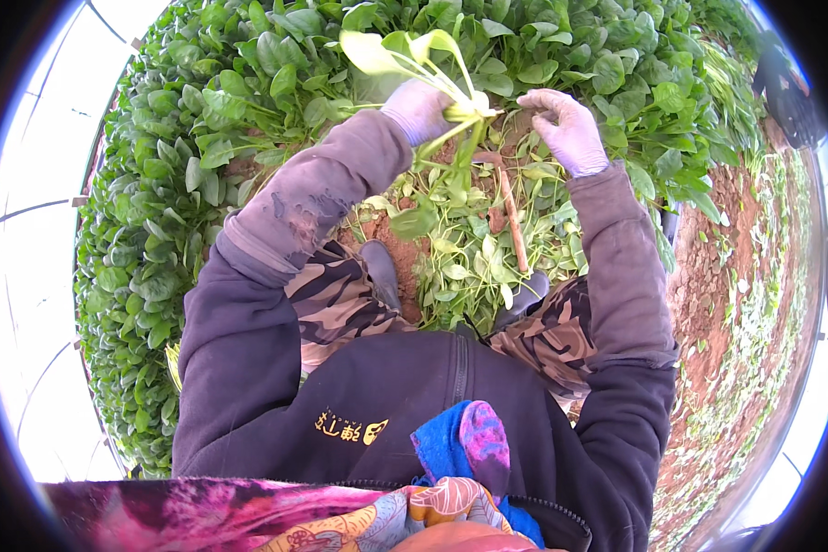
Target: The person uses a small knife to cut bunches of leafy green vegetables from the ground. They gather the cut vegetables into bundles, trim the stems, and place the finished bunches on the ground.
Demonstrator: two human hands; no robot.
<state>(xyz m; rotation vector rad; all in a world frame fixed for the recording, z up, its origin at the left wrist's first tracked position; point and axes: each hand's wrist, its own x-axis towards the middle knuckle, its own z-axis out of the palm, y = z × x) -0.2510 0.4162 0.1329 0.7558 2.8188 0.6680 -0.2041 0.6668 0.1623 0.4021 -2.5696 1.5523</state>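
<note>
My left hand (419,112), in a thin pale glove, is closed around an uprooted spinach plant (466,107). The plant's root end points toward my right hand, and its pale leaves spread up and down. My right hand (567,131), gloved the same way, is just to the right of the root with its fingers curled but apart, holding nothing that I can see. Below the hands, a hand sickle with a wooden handle (512,217) lies on loose leaves and stems (466,265) between my boots.
Dense leafy spinach (283,62) grows ahead and along the left. Bare reddish soil with scattered leaves (717,276) runs down the right. Pulled plants (724,76) lie at the upper right, near a dark figure, perhaps a person (786,96). My boots (381,272) flank the leaf litter.
</note>
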